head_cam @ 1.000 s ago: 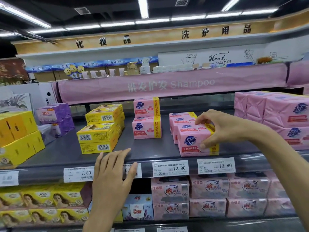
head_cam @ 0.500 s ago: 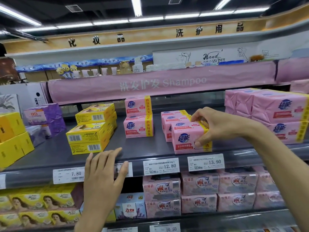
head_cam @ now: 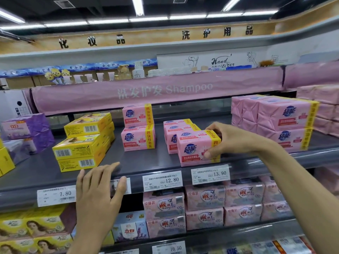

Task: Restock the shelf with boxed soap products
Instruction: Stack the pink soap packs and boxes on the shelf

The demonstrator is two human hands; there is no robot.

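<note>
Colours noted: pink, yellow, purple dominant.
Pink soap box point(head_cam: 192, 143), yellow side band, blue logo; yellow boxes point(head_cam: 80, 143), black barcodes; purple packs point(head_cam: 27, 127); grey shelf point(head_cam: 139, 160).

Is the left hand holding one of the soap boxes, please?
No, the left hand rests open on the shelf edge, holding nothing; only the right hand grips a pink soap box.

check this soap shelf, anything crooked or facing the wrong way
The yellow boxes on the left of the shelf show barcode sides to the aisle, while the pink boxes beside them show their brand fronts. Nothing looks spilled or damaged.
</note>
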